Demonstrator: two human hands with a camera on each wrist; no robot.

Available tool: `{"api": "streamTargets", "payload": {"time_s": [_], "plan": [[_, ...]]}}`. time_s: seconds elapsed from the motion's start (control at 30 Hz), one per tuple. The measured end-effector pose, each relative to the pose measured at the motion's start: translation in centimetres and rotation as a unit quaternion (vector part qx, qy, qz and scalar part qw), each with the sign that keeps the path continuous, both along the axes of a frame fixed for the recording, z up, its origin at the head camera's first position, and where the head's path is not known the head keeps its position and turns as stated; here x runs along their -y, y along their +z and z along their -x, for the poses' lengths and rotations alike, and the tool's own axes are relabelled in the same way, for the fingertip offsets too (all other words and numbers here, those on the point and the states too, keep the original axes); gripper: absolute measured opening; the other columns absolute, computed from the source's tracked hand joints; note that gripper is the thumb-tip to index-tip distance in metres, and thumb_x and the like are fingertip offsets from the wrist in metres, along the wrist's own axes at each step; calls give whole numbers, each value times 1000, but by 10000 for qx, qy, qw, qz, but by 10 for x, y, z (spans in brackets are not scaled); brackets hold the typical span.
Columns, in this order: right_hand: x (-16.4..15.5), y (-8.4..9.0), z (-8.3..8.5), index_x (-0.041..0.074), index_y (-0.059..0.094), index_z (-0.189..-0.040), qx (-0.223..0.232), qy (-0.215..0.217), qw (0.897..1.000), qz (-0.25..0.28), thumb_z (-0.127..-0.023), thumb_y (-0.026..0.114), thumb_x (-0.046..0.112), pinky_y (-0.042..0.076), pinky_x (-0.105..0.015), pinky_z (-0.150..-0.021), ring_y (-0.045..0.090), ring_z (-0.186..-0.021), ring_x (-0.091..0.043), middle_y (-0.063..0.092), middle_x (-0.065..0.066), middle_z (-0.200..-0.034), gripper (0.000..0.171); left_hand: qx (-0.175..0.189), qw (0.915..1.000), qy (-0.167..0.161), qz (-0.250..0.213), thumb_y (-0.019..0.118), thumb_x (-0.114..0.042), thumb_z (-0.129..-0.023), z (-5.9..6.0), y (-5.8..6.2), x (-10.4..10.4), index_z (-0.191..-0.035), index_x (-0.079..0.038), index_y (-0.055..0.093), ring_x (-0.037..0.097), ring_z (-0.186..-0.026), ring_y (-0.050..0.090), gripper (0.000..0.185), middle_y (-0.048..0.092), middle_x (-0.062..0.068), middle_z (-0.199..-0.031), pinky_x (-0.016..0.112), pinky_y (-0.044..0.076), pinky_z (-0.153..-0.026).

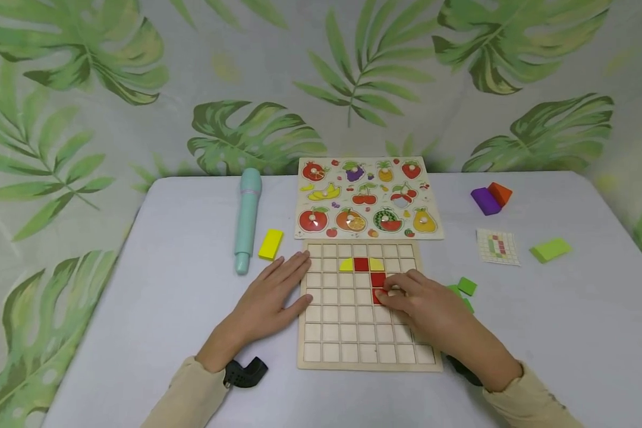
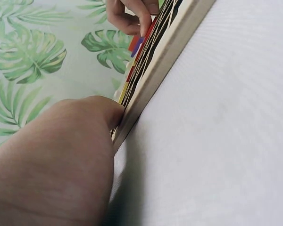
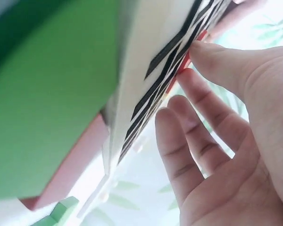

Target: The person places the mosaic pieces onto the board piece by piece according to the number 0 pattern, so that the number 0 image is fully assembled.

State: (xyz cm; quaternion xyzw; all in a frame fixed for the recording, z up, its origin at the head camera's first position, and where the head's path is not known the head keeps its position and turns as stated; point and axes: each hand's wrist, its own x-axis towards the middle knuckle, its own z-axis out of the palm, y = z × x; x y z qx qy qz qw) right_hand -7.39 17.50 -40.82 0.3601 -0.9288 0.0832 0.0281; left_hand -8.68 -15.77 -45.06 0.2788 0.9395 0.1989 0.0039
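Note:
A wooden grid board (image 1: 321,353) lies in front of me. My left hand (image 1: 270,300) rests on its left edge with fingers extended and thumb apart; in the left wrist view the thumb (image 2: 108,110) meets the board's rim. My right hand (image 1: 433,303) pinches a red square tile (image 1: 377,296) at its grid cell, thumb and index fingertips right at the tile. Directly above it sits another red tile (image 1: 378,279). One row higher, a red tile (image 1: 361,264) lies between two rounded yellow tiles, the left one (image 1: 346,265) and the right one (image 1: 376,266).
Behind the board lies a fruit puzzle (image 1: 366,199). To the left are a turquoise stick (image 1: 247,220) and a yellow block (image 1: 270,244). At right are a pattern card (image 1: 498,247), a lime block (image 1: 550,250), purple (image 1: 485,201) and orange (image 1: 500,194) pieces, and green tiles (image 1: 468,286).

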Motion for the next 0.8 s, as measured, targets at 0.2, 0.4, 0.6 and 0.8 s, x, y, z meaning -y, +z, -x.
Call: {"api": "streamTargets", "payload": {"time_s": [0.2, 0.4, 0.6, 0.8], "plan": [[0, 0, 2, 19, 80, -118, 214, -57, 9995, 234, -89, 81, 12, 61, -37, -90, 61, -114, -21, 67, -1, -120, 30, 13, 10000, 40, -56, 57, -43, -103, 0, 1, 1, -160, -9, 36, 13, -158, 23, 70, 29, -1, -170, 38, 15, -131], [-3, -5, 7, 19, 79, -120, 395, -69, 9976, 566, -92, 78, 17, 61, -38, -92, 62, -115, -18, 69, 4, -119, 28, -47, 9999, 77, -68, 58, -43, -102, 0, -1, 3, -160, -10, 37, 13, -157, 24, 70, 30, -2, -169, 39, 17, -131], [-14, 0, 10, 21, 72, -133, 581, -115, 9958, 696, -96, 75, 25, 60, -42, -96, 63, -119, -21, 68, 1, -127, 37, -85, 9999, 78, -83, 59, -43, -102, 2, -2, 3, -160, -11, 38, 13, -157, 25, 70, 30, -2, -169, 38, 17, -131], [-31, 13, 10, 23, 60, -146, 990, -503, 9899, 882, -97, 74, 27, 60, -44, -94, 64, -115, -16, 68, 5, -127, 51, -37, 9999, 73, -104, 59, -43, -102, 1, -1, 2, -160, -11, 38, 13, -157, 26, 69, 30, -2, -169, 38, 17, -131]]}}
